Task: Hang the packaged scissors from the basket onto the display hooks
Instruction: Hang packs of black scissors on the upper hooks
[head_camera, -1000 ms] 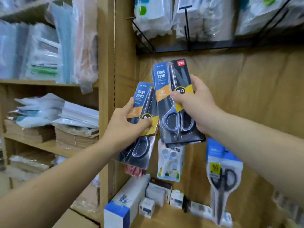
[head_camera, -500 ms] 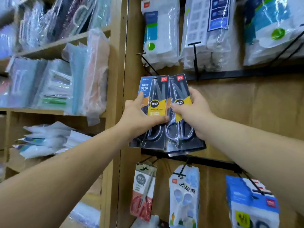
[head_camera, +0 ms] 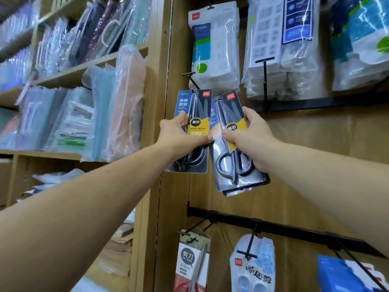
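My left hand (head_camera: 179, 135) grips one packaged scissors (head_camera: 194, 114), a blue and black card with a yellow band, held upright. The card's top hole sits just under the tip of a black display hook (head_camera: 190, 77) on the wooden back panel. My right hand (head_camera: 250, 135) holds a small stack of the same packaged scissors (head_camera: 229, 165), tilted slightly left, right beside the first pack. A second black hook (head_camera: 264, 66) sticks out further right. The basket is out of sight.
White bagged goods (head_camera: 214, 45) hang above the hooks. Below, a black rail (head_camera: 273, 227) carries hooks with other scissors packs (head_camera: 192, 262) and a clip pack (head_camera: 252, 268). Left of the wooden upright (head_camera: 162, 60), shelves hold plastic-wrapped folders (head_camera: 73, 119).
Both hands rose toward the upper hooks. The left pack moved up to the left hook's tip, and the right stack tilted and drew slightly apart from it.
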